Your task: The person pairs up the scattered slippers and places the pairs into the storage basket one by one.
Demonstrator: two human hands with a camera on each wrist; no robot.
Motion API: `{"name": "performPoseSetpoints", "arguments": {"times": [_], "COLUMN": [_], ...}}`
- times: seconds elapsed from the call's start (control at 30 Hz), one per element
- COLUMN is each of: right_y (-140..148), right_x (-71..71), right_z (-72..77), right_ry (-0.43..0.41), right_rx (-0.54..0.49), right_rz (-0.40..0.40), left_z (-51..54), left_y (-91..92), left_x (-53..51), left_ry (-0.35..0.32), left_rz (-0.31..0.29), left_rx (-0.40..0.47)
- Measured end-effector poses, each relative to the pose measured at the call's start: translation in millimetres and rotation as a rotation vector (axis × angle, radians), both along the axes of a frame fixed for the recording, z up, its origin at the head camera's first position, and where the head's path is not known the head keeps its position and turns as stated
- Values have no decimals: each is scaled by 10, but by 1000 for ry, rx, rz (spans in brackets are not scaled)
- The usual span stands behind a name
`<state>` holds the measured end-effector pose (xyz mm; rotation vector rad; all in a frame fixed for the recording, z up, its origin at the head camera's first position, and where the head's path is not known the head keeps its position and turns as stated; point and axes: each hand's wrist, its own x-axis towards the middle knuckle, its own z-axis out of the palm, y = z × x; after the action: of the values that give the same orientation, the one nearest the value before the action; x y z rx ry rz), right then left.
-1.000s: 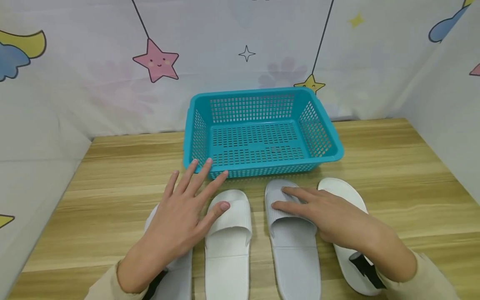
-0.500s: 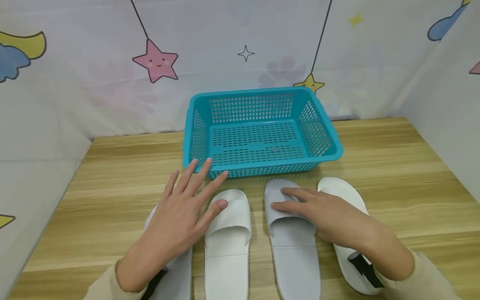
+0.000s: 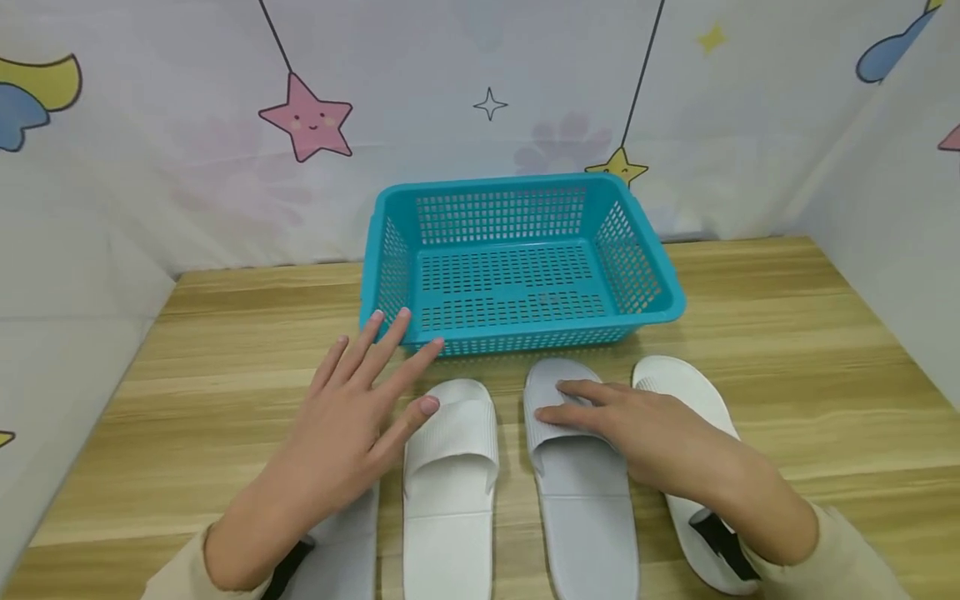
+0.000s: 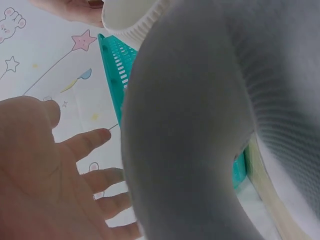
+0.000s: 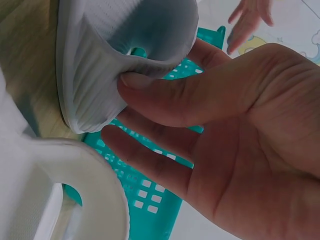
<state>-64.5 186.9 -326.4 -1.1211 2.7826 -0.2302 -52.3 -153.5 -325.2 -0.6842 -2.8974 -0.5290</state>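
Left hand (image 3: 337, 437) fans wide, empty, over a grey rubbery slipper (image 3: 341, 550) nearside of the turquoise perforated plastic basket (image 3: 540, 328); white rubbery slipper (image 3: 450, 537) next; right hand (image 3: 660, 429), loosely spread, merely touches the second grey slipper (image 3: 588, 533), long axis running basketward.

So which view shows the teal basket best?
The head view: almost the whole basket shows, inside included. The left wrist view shows only fragments behind a grey slipper; the right wrist view, parts behind the right hand.
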Motion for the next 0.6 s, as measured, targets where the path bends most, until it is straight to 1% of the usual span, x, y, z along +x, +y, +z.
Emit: {"name": "performPoseSetpoints", "arguments": {"times": [0.13, 0.27, 0.37, 0.5, 0.6], "right_y": [-22, -34, -37, -21, -6], "right_x": [-6, -30, -41, -33, -24], "right_z": [9, 15, 14, -1, -16], "right_ry": [-14, -15, -19, -20, -14], "right_rx": [18, 22, 20, 14, 10], "right_rz": [-10, -6, -2, -5, -6], "left_z": [22, 38, 40, 16, -14], "left_y": [-85, -180, -237, -268, -283], "left_x": [33, 73, 108, 142, 163], "left_ry": [64, 146, 185, 215, 212], "left_rz": [-36, -70, -91, -149, -199], "left_rx": [36, 57, 63, 44, 22]}}
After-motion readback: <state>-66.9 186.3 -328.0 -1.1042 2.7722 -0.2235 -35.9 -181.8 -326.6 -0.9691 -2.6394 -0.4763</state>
